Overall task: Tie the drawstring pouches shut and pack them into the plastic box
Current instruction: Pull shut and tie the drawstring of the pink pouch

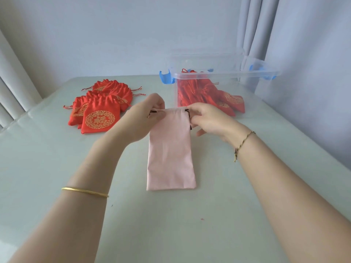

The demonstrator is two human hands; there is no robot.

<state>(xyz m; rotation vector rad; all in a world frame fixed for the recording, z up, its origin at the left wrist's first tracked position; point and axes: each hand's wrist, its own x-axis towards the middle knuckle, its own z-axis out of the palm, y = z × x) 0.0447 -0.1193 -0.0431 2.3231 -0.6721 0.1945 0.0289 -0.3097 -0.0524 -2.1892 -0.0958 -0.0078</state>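
A long pink drawstring pouch [171, 150] lies flat on the table, its mouth pointing away from me. My left hand [146, 116] pinches the dark cord at the pouch's top left corner. My right hand [207, 119] pinches the dark cord at the top right corner. Several red pouches with gold print [98, 109] lie piled at the left. The clear plastic box [224, 75] with blue latches stands behind the pink pouch and holds several red pouches [207, 93].
The pale table [190, 224] reaches a wall at the back. Curtains hang at the far left and right. The table's right edge runs diagonally close to my right forearm.
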